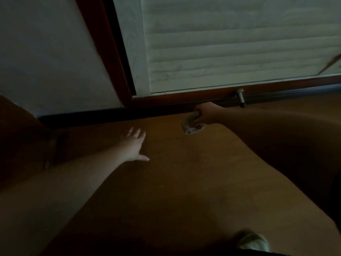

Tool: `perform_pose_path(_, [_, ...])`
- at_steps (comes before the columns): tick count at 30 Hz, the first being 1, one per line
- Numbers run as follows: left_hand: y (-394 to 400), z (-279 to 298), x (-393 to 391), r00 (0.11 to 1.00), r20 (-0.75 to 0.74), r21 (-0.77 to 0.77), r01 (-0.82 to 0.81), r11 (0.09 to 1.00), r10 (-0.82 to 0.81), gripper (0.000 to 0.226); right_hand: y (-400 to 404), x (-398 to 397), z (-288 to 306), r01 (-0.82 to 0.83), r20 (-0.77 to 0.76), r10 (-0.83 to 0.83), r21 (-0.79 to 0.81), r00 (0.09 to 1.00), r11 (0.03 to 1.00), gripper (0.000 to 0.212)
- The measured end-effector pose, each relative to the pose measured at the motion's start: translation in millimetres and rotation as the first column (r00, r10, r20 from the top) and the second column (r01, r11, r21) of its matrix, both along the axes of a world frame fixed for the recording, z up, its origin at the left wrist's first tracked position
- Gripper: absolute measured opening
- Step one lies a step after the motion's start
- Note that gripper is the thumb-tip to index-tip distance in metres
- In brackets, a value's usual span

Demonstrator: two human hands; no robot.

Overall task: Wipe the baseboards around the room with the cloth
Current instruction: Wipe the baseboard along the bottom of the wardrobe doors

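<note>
1. The right hand [203, 115] grips the bunched cloth [191, 124] low against the dark baseboard [92, 118].
2. The left hand [133, 146] is spread flat, fingers straight, over the wooden floor [184, 182].
3. A metal doorstop [240, 97] stands just beside, below the louvred door [230, 43].

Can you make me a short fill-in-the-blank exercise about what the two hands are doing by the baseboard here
1. The cloth is gripped by the ____ hand.
2. The left hand is spread flat on the ____.
3. The right hand works at the dark baseboard just below the ____ door frame.
4. A metal ____ stands on the floor to the right of the right hand.

Missing words: right; floor; wooden; doorstop
</note>
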State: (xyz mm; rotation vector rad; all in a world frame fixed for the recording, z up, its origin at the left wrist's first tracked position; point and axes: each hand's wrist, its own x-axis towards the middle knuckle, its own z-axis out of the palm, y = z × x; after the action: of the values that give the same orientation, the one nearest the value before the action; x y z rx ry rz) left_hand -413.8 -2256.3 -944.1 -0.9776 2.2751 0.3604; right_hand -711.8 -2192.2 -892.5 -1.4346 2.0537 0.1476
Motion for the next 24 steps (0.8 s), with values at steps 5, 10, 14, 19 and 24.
perform_pose_path(5, [-6, 0, 6, 0.998, -0.018, 0.013, -0.059, 0.998, 0.06, 0.117, 1, -21, -7, 0.038, 0.074, -0.043, 0.075, 0.996, 0.996, 0.039])
perform_pose_path(10, [24, -26, 7, 0.979, -0.116, -0.032, -0.174, 0.984, 0.17, 0.121, 0, 5, -60, -0.115, 0.116, 0.124, -0.076, 0.986, 0.99, 0.04])
perform_pose_path(14, [36, -31, 13, 0.989, -0.075, -0.072, -0.133, 0.989, 0.128, 0.121, 18, 27, -78, -0.01, 0.199, 0.049, -0.193, 0.979, 0.981, 0.041])
perform_pose_path(19, [47, -38, -20, 0.986, -0.091, -0.063, -0.144, 0.988, 0.138, 0.121, 54, 18, -89, 0.353, 0.254, -0.273, -0.361, 0.928, 0.863, 0.052])
perform_pose_path(24, [59, -53, -58, 0.98, -0.192, -0.055, -0.071, 0.996, 0.059, 0.118, 50, 3, -105, 0.485, 0.345, -0.359, -0.42, 0.867, 0.767, 0.055])
